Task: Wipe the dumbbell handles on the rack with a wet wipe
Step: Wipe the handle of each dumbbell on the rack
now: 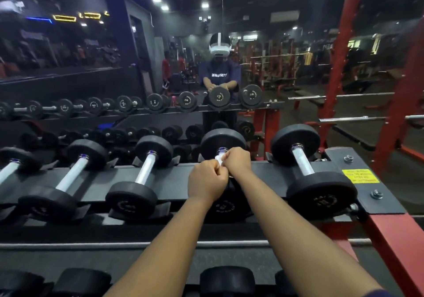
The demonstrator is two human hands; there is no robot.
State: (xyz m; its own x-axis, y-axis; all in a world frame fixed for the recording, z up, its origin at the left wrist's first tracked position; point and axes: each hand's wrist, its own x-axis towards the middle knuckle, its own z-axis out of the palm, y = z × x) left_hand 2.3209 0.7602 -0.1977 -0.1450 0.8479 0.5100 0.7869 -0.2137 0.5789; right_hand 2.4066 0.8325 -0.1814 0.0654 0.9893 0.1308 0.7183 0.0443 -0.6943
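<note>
L hand (207, 179) and R hand (237, 161) are both clenching round the handle (221, 151) of the dumbbell (223, 141) lying 2nd from R end on the rack (174, 177) top tier. White wet wipe (219, 159) is protruding btwn the fists, against the handle. Adjacent dumbbell (302, 161) is sitting just beside, handle bare.

Left hand (207, 183) and right hand (237, 161), both fists on white wipe (219, 159) at dumbbell handle (222, 151)
</note>
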